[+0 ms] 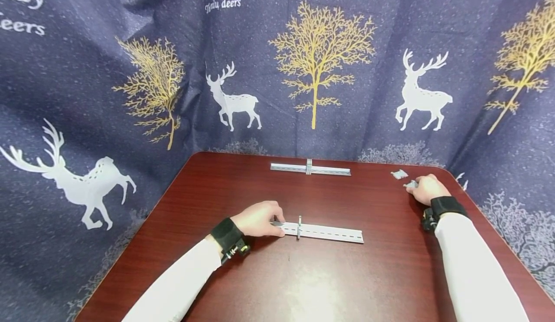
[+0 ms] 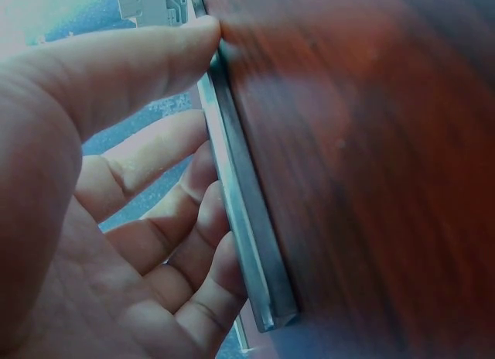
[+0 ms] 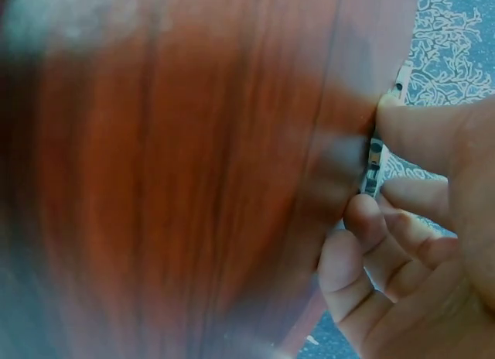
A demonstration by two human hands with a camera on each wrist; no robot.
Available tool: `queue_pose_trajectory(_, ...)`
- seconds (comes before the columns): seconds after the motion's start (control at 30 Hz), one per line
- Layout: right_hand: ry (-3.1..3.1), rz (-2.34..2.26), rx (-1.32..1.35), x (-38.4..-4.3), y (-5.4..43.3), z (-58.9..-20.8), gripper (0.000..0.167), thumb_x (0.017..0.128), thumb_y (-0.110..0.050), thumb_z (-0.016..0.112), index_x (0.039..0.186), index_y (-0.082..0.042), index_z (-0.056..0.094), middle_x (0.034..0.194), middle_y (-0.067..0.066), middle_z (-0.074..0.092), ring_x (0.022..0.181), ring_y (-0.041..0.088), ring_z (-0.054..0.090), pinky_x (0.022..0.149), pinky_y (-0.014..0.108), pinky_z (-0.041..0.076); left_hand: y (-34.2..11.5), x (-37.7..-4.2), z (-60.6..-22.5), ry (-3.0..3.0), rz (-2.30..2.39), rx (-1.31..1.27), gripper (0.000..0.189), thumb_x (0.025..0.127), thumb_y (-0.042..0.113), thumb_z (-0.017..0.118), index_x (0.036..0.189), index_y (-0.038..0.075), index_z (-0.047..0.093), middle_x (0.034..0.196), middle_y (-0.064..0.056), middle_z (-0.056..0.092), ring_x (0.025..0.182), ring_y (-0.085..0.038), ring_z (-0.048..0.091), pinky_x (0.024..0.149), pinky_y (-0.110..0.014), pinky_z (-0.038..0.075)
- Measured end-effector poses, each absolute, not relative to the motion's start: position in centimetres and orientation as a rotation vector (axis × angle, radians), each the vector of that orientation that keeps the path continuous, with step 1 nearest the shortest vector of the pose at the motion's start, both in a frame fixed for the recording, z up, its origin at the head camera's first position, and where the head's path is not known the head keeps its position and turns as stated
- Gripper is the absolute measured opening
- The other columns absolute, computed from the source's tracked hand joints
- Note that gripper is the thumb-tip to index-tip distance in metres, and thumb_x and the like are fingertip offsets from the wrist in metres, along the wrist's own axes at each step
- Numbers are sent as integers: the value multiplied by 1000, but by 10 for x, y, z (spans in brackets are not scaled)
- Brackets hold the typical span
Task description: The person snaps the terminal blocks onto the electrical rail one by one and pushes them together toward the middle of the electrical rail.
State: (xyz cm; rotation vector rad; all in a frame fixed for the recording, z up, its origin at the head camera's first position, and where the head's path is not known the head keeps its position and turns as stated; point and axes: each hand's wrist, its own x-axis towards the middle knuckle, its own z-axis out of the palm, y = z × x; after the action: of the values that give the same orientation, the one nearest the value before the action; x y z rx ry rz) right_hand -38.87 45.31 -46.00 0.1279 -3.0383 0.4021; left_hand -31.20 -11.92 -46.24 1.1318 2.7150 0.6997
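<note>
My left hand (image 1: 257,218) grips the left end of a slotted metal DIN rail (image 1: 331,233) lying on the table. In the left wrist view, the thumb is on one side of the rail (image 2: 251,227) and the fingers are on the other. A thin grey terminal block (image 1: 299,228) stands across this rail, just right of the hand. At the table's far right, my right hand (image 1: 429,189) pinches a small light-grey terminal block (image 1: 412,184), partly covered by the fingers. Its narrow edge (image 3: 374,154) shows between thumb and fingers in the right wrist view.
Another light-grey terminal block (image 1: 399,174) lies just beyond the right hand. At the back of the brown table (image 1: 243,187) lies a second DIN rail (image 1: 329,170) with grey blocks (image 1: 309,167) across it. A printed blue curtain (image 1: 277,61) hangs behind the table.
</note>
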Motion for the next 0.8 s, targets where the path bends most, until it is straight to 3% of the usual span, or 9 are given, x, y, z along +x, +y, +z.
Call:
queue_pose_trajectory(0.07,-3029,411,124,-387,452,-458,47,103,-25,68,107,21,67,103,40,69,108,57,64,102,70,51,-119,-312,-462,2714,698,1128,17,89,29,94,100,20,84,93,6,67,83,-10,56,77,-30,50)
queue_pose_trajectory(0.13,-3025,423,126,-386,452,-457,40,103,-26,69,85,9,64,81,25,66,87,45,65,90,62,55,-119,-312,-462,2715,693,1124,17,89,29,93,100,20,84,93,6,67,84,-10,56,77,-30,50)
queue_pose_trajectory(0.23,-3017,444,113,-384,450,-457,41,101,-27,70,72,-3,55,72,13,59,76,34,58,81,55,52,-119,-312,-462,2716,691,1122,17,89,29,93,100,20,84,94,6,68,84,-10,57,78,-30,51)
queue_pose_trajectory(0.3,-3017,460,104,-383,450,-457,39,100,-27,71,80,5,64,80,23,66,80,40,64,83,56,54,-119,-312,-462,2718,690,1121,16,89,29,93,100,20,84,94,6,68,84,-10,57,78,-30,51)
queue_pose_trajectory(0.37,-3017,478,93,-382,449,-457,44,99,-27,71,99,16,71,99,36,72,93,51,70,91,63,57,-119,-312,-462,2717,692,1124,16,89,29,93,99,20,84,93,6,68,84,-11,57,78,-31,51)
queue_pose_trajectory(0.43,-3017,498,87,-382,449,-458,56,98,-27,73,118,25,67,118,44,69,107,59,69,97,69,55,-119,-312,-461,2717,694,1126,16,89,29,93,99,20,84,93,6,68,84,-11,57,78,-30,51)
queue_pose_trajectory(0.5,-3024,517,82,-381,448,-457,61,98,-27,73,124,28,64,122,45,68,112,62,67,99,70,54,-119,-312,-462,2717,696,1127,17,89,30,93,99,21,84,93,6,67,85,-11,57,78,-31,51)
queue_pose_trajectory(0.63,-3004,562,96,-381,446,-459,60,96,-27,76,123,26,66,106,36,75,102,54,71,96,68,55,-120,-312,-463,2721,698,1126,17,89,30,93,99,21,84,93,7,67,84,-10,57,78,-30,51)
queue_pose_trajectory(0.8,-2979,630,154,-380,438,-463,58,97,-26,77,126,23,67,78,9,77,80,29,72,88,57,57,-120,-313,-464,2722,691,1126,18,89,31,94,99,21,84,93,7,67,84,-9,57,77,-29,51)
